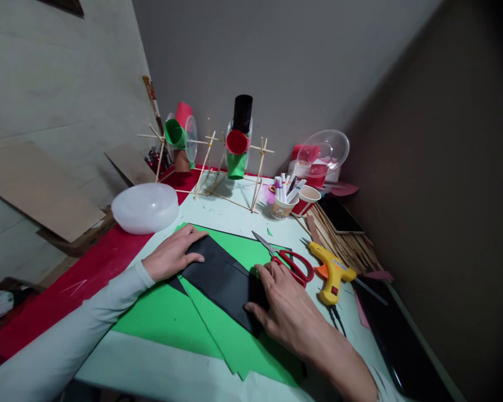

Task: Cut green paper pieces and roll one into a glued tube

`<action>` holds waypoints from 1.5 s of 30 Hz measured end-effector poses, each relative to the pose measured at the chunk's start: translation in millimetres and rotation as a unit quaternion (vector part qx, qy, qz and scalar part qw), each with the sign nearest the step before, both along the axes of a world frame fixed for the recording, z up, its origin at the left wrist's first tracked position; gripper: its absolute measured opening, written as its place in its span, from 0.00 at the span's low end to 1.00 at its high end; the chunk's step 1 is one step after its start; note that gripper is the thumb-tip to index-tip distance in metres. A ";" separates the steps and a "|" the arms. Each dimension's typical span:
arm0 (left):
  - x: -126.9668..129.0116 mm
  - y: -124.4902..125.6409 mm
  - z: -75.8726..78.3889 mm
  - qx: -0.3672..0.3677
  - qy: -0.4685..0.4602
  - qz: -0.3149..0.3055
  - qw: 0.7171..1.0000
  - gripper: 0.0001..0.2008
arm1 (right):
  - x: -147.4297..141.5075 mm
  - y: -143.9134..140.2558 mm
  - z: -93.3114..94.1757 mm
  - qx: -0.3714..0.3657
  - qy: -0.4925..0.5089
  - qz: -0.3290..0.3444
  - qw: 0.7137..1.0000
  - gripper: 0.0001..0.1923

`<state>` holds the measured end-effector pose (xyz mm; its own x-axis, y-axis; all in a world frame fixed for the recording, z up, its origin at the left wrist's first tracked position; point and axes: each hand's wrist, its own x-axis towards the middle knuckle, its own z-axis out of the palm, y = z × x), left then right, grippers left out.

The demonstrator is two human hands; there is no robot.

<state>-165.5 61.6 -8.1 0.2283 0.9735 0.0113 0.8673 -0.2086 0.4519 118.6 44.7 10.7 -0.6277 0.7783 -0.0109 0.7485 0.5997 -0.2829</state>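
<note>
Fingers (193, 245) of the left hand (171, 255) lie flat and spread on the black sheet (224, 279) at mid-frame, forearm stretched from lower left. Right hand (287, 307) presses its near edge, fingers curled onto it, over green paper (167, 315); red scissors (289, 259) lie just beside.

Both arms reach in from the lower edge and angle toward each other. The left arm comes from the lower left in a pale long sleeve that ends at the wrist. The left hand (171, 254) lies palm down, fingers together and stretched out to the right, thumb tucked along the near side. The right forearm is bare and enters from the lower right. The right hand (283, 304) also lies palm down, fingers spread and slightly curled, fingertips pressing downward, thumb pointing left toward the other hand. The hands stay apart.
</note>
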 end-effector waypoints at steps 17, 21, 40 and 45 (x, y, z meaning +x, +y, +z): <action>1.4 24.7 11.2 -0.001 0.035 -0.087 0.996 0.15 | 5.8 7.2 -1.7 -0.089 0.079 -0.014 0.993 0.15; -3.1 26.4 8.7 0.016 0.007 -0.105 0.994 0.16 | 7.3 9.3 -5.2 -0.085 0.155 0.012 0.984 0.14; -14.5 4.5 33.5 0.149 -0.130 -0.088 0.976 0.11 | 6.1 21.6 -16.7 0.133 0.226 0.083 0.961 0.13; -7.2 5.7 23.0 0.129 -0.106 -0.122 0.978 0.23 | 10.3 26.4 -21.2 0.104 0.187 0.084 0.973 0.20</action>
<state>-172.7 67.3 15.0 0.4203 0.8486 0.3213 0.6696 -0.5290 0.5213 128.9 71.1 -10.5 -0.6765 0.6248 0.3899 0.5018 0.7786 -0.3769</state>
